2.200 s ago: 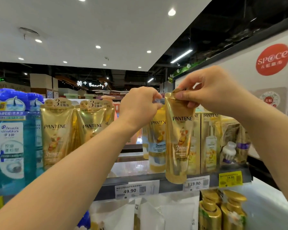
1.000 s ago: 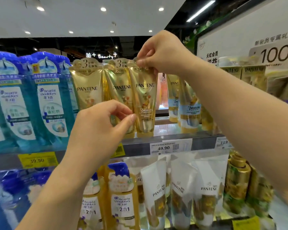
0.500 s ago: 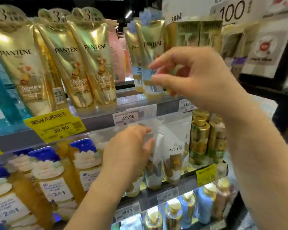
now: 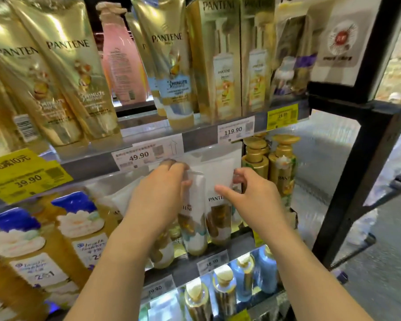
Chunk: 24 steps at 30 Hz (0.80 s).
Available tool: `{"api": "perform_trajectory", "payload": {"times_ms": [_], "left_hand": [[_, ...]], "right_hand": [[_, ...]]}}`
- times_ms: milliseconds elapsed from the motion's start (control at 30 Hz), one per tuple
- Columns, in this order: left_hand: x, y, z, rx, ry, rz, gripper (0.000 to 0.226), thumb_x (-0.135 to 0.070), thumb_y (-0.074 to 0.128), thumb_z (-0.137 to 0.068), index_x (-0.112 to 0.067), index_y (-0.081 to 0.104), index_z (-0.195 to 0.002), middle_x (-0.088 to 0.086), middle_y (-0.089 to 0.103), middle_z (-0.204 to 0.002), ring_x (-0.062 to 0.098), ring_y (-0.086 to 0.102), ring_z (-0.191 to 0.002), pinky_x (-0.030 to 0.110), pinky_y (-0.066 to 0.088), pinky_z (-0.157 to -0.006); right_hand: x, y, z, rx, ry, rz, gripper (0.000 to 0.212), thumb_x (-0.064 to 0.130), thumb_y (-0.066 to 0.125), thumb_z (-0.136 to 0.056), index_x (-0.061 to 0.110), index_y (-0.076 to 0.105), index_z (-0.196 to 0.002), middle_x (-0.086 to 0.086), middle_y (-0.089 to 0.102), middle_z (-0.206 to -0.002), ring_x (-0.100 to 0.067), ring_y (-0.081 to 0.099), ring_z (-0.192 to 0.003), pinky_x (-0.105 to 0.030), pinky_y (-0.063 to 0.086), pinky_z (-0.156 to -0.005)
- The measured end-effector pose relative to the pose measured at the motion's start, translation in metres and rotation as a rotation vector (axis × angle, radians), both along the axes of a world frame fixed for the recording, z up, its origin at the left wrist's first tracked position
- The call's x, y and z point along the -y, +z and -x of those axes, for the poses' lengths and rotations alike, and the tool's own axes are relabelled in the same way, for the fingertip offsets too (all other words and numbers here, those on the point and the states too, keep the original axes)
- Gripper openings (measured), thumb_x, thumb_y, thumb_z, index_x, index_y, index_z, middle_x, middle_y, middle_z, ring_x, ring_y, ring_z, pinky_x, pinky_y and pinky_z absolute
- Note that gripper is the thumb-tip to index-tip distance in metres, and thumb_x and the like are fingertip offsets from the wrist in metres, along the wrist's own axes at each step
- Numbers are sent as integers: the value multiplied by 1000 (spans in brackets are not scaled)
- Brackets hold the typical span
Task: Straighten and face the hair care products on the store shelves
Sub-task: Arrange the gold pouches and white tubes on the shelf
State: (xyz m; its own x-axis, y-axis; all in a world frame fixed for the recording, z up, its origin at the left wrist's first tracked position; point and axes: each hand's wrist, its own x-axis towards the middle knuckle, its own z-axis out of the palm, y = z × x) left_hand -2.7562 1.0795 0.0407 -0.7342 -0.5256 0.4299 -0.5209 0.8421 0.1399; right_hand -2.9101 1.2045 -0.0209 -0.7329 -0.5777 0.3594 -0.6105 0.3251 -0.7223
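From the head camera, both hands are on the middle shelf among white PANTENE tubes. The left hand [image 4: 159, 193] curls its fingers over the top of a white PANTENE tube [image 4: 193, 216], gripping the crimped end. The right hand [image 4: 250, 193] sits just beside it, thumb and fingertips pinching the edge of a second white PANTENE tube [image 4: 219, 200], whose brand name reads partly behind the thumb. Both tubes stand cap-down, close under the upper shelf rail [image 4: 195, 140], with little headroom above them.

On that rail, a white price tag [image 4: 139, 156] reads 49.90, another [image 4: 233, 130] reads 119.90, and a yellow promo tag [image 4: 26, 174] at the left reads 39.90. Above stand gold PANTENE tubes [image 4: 79, 72] marked 3 MINUTE, a pink bottle [image 4: 120, 54] turned label-away, a gold-and-blue PANTENE tube [image 4: 174, 72] and gold PANTENE boxes [image 4: 220, 59].

Right of the hands, gold pump bottles [image 4: 283, 167] stand at the shelf end, against the black frame post [image 4: 352, 158]; beyond it lies open aisle floor. Lower left, amber head & shoulders bottles [image 4: 35, 258] read 2 in 1, blurred. The lower rail [image 4: 183, 272] carries tags reading 39.90 and one too blurred to read.
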Motion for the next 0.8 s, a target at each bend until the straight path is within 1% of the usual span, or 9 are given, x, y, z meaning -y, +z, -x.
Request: {"api": "perform_trajectory", "payload": {"times_ms": [67, 133, 233, 300, 367, 467, 633, 733, 800], "left_hand": [[-2, -2, 1, -40, 17, 6, 30, -32, 57, -96, -20, 59, -123, 4, 61, -118, 26, 61, -100, 39, 50, -77], [-4, -2, 2, -77, 37, -13, 25, -34, 57, -96, -21, 62, -117, 1, 60, -105, 24, 62, -88, 38, 50, -73], [-4, -2, 2, -133, 43, -50, 18, -36, 57, -96, -23, 64, -106, -6, 56, -93, 17, 63, -69, 37, 53, -68], [-4, -3, 1, -174, 44, -83, 13, -35, 59, -96, -23, 65, -99, -8, 57, -89, 15, 64, -64, 38, 55, -66], [-6, -5, 0, -213, 56, -110, 12, -34, 60, -95, -24, 65, -98, -7, 58, -89, 14, 65, -62, 41, 57, -65], [-10, -9, 3, -262, 104, -95, 14, -35, 59, -96, -24, 66, -98, -8, 58, -87, 15, 65, -64, 42, 56, -66], [-14, -13, 20, -294, 169, -97, 19, -39, 55, -98, -23, 67, -100, -6, 57, -89, 20, 66, -66, 42, 56, -65], [-17, -15, 32, -326, 171, -126, 21, -37, 55, -99, -21, 68, -101, -1, 61, -93, 23, 67, -66, 43, 56, -65], [-17, -15, 40, -345, 173, -147, 23, -36, 55, -99, -19, 69, -102, 2, 63, -95, 25, 67, -67, 43, 57, -64]], "right_hand": [[6, 4, -1, 39, 20, 112, 57, 62, 74, -77, 32, 59, -124, 16, 71, -110, -7, 66, -100, -35, 58, -82], [9, 11, 1, 127, 65, 165, 47, 55, 76, -79, 32, 60, -117, 16, 71, -103, -5, 67, -95, -37, 59, -81], [9, 15, 7, 156, 124, 150, 27, 44, 77, -82, 23, 68, -96, 8, 72, -86, -10, 68, -81, -41, 60, -70], [3, 15, 15, 248, 213, 207, 16, 35, 80, -83, 23, 70, -88, 8, 74, -79, -5, 69, -69, -30, 57, -57], [-8, 17, 26, 306, 259, 249, 15, 27, 81, -83, 24, 68, -78, 10, 73, -72, -4, 68, -56, -20, 51, -48], [-26, 24, 41, 336, 284, 336, 24, 20, 82, -82, 20, 63, -67, 1, 71, -63, -9, 65, -49, -20, 50, -46], [-39, 37, 43, 369, 383, 491, 23, 18, 80, -83, 13, 62, -70, -5, 71, -65, -10, 61, -50, -20, 50, -46], [-45, 51, 40, 348, 474, 625, 20, 24, 78, -79, 18, 62, -67, 7, 67, -60, -1, 54, -47, -12, 42, -43], [-47, 57, 40, 358, 540, 668, 16, 25, 76, -76, 18, 62, -69, 12, 67, -59, 2, 56, -47, -7, 40, -45]]}}
